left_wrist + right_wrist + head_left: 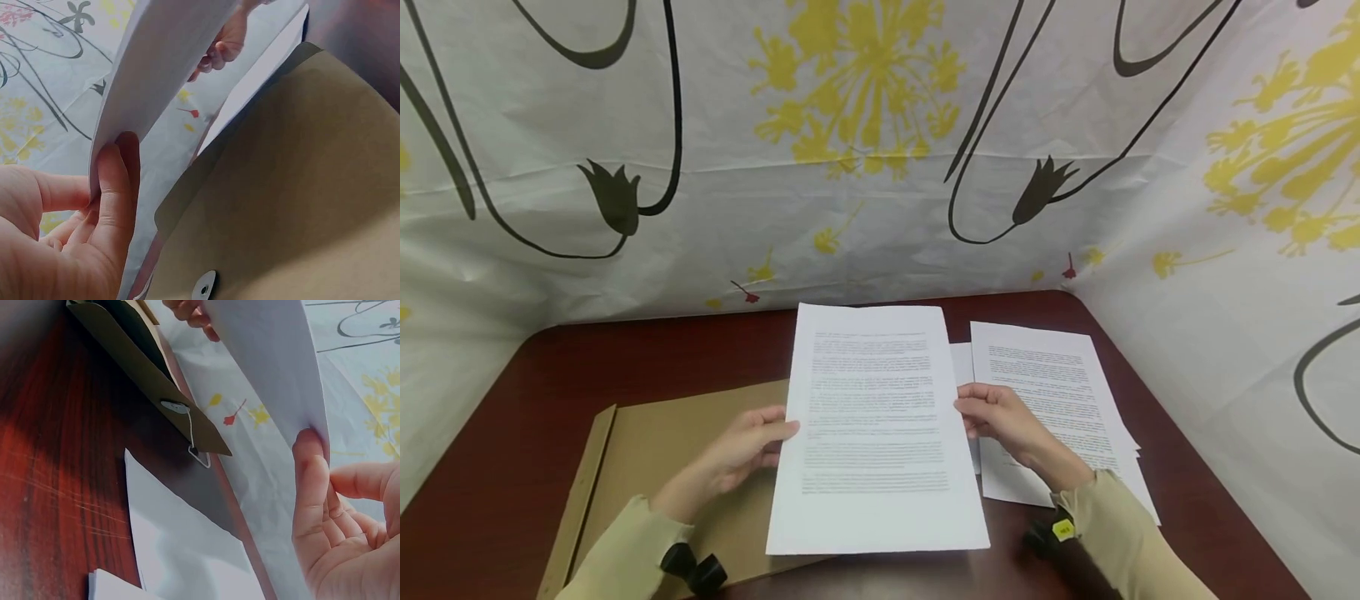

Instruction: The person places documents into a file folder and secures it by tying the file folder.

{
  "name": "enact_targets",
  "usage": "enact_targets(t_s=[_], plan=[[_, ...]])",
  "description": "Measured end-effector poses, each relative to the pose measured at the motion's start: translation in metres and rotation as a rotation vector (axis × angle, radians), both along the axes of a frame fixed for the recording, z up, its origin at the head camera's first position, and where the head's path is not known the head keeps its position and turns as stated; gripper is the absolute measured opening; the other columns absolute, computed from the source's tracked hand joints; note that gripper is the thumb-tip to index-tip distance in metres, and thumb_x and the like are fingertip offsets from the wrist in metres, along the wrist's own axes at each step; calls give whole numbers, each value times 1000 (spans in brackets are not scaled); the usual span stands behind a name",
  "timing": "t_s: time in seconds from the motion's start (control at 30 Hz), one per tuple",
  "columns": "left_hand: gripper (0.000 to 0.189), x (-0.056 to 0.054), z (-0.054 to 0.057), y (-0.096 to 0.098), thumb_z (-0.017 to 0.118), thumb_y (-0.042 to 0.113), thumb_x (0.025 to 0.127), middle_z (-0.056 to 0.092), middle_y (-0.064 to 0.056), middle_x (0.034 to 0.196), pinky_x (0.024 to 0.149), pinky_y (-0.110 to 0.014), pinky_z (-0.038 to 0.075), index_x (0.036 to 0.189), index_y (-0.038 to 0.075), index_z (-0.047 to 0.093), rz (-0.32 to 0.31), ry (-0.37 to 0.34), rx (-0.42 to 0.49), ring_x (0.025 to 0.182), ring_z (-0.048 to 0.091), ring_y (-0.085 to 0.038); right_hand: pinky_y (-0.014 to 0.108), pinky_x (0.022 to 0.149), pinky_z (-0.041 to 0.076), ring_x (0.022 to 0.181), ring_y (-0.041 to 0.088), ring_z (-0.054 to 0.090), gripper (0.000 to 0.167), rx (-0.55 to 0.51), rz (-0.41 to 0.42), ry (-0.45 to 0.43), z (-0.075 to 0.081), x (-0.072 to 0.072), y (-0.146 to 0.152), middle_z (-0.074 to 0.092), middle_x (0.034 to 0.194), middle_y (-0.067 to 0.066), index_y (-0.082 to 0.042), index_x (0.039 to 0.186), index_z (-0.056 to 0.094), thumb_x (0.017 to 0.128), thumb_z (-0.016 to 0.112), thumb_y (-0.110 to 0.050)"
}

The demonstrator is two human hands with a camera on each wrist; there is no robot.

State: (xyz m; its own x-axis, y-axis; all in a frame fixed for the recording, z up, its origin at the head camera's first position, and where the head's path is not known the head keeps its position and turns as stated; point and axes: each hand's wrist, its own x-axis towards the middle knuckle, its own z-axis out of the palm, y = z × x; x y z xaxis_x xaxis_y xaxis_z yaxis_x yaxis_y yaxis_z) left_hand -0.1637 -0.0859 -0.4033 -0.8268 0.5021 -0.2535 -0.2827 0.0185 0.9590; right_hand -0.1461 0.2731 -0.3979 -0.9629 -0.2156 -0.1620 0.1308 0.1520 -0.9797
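My left hand (743,448) and right hand (1003,423) pinch white rectangular printed paper (874,425), long axis forward, the flat brown cardboard envelope (664,440) nearer the left.

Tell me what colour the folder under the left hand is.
The folder is tan-brown; it shows best in the head view.

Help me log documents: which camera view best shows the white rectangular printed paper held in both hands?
The head view: the white printed paper faces that camera, all four corners and its lines of text showing. Each wrist view shows only part of it, steeply angled, with no print visible.
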Motion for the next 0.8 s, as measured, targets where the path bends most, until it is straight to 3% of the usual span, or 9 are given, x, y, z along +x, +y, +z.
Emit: enact_targets(t_s=[0.23,0.43,0.57,0.67,0.8], plan=[[42,2,-2,3,53,10,94,67,-5,99,73,-28,53,127,-14,42,52,-8,19,84,65,-15,23,62,49,65,9,59,30,-49,-46,-75,-1,1,-2,66,80,1,8,111,58,94,53,-17],[42,2,-3,12,51,7,93,67,-6,99,67,-25,51,130,-11,41,172,1,17,81,64,-14,28,76,49,84,10,64,28,-180,108,-99,-6,14,4,69,93,-2,-9,110,64,99,43,-25],[45,4,0,19,51,2,91,67,-7,102,68,-25,52,133,-9,39,250,-3,33,80,64,-14,27,78,50,89,13,65,30,-326,213,-75,-13,22,5,70,98,0,-14,112,64,101,37,-21],[47,7,0,26,52,-2,89,67,-8,102,67,-25,52,134,-7,38,285,-3,51,78,65,-14,25,72,53,85,14,68,29,-450,257,-50,-16,27,-1,71,94,3,-12,100,65,99,36,-11],[47,12,-1,35,52,-5,88,64,-13,105,69,-27,53,133,-5,39,311,10,60,79,65,-15,25,72,53,83,15,69,21,-431,177,-53,-16,33,-14,72,87,4,-10,88,60,97,42,-8]])
